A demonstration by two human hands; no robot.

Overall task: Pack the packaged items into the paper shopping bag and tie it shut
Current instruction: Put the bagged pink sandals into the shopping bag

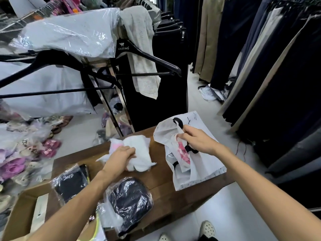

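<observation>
A white paper shopping bag (205, 164) with black handles lies on the right side of a brown wooden table (159, 174). My right hand (198, 140) grips the bag's upper edge and holds its mouth apart; a pink and white packaged item (183, 152) shows inside. My left hand (119, 158) is closed on a white packaged item (139, 152) lying at the table's middle. Two dark garments in clear plastic lie nearer me: one (130, 200) at the front edge, another (72, 183) at the left.
An open cardboard box (20, 216) sits at the lower left. A clothes rack with black hangers (147, 56) and plastic-wrapped garments stands behind the table. Dark trousers (278, 66) hang along the right. Pink and purple packets (26, 153) are heaped on the left floor.
</observation>
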